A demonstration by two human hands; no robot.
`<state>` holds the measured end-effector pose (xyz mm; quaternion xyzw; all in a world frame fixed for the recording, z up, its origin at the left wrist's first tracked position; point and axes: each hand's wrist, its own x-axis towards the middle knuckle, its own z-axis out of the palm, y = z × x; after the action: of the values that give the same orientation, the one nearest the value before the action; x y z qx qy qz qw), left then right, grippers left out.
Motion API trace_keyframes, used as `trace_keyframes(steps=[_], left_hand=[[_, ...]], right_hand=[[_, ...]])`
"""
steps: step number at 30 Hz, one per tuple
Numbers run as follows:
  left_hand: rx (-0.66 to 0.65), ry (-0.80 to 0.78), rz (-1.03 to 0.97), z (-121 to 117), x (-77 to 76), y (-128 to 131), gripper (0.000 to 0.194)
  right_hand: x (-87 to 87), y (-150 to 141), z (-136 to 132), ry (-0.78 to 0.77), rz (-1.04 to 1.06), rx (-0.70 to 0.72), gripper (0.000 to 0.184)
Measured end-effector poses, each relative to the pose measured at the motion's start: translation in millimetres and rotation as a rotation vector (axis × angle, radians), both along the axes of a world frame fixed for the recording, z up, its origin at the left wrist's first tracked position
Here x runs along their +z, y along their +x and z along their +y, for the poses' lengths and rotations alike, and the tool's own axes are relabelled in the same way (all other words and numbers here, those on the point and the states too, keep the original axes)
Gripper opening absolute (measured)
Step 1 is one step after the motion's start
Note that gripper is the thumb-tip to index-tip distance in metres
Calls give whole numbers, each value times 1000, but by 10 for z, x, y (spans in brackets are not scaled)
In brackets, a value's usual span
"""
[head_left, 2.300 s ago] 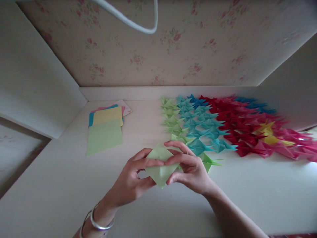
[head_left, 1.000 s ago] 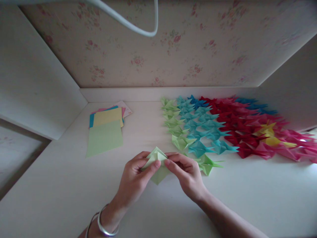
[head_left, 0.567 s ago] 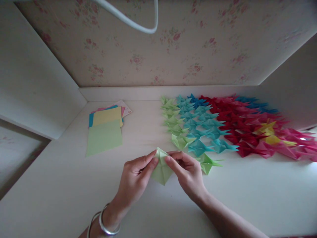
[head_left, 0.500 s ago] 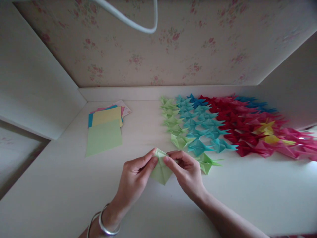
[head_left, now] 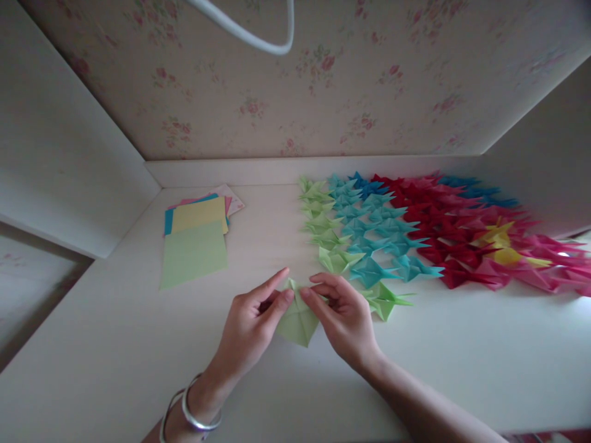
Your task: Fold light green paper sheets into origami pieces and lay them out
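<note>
As I watch from the head camera's side, both hands meet at the lower middle of the frame over a piece of light green paper (head_left: 299, 327), creased and folded, one corner pointing down. The left hand (head_left: 249, 326) pinches its left edge, thumb on top and forefinger sticking up; the right hand (head_left: 346, 320) holds the other side, thumb on top, fingers partly raised. On the left wrist (at the bottom of the frame) I see silver bracelets (head_left: 196, 413). A green paper bird (head_left: 383, 300) lies just beside the right hand. Left of centre, a flat green sheet (head_left: 194, 255) overlaps a yellow sheet (head_left: 196, 214) on the white table (head_left: 263, 234). Rows of colourful paper birds (head_left: 376, 234) fill the right, and a white cord (head_left: 244, 34) loops in at the top.
</note>
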<state>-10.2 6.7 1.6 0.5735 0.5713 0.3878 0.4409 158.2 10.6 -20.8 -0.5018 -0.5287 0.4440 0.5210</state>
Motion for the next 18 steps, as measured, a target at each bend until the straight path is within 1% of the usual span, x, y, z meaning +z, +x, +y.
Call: trace_keyframes(steps=[3, 8, 11, 13, 15, 18], left_hand=[[-17, -26, 36, 16, -10, -16, 40], [-102, -84, -2, 55, 28, -37, 29], [-126, -112, -59, 71, 69, -47, 26], [-119, -108, -63, 68, 72, -48, 26], [-96, -68, -14, 56, 50, -44, 25], [-98, -13, 41, 39, 4, -32, 23]], right_hand=[[41, 13, 1, 19, -93, 29, 10], [77, 15, 0, -19, -142, 59, 12], [71, 8, 2, -34, -145, 84, 13], [65, 5, 16, -70, -101, 98, 13], [62, 8, 41, -143, -14, 132, 20], [64, 28, 85, -262, 102, 258, 30]])
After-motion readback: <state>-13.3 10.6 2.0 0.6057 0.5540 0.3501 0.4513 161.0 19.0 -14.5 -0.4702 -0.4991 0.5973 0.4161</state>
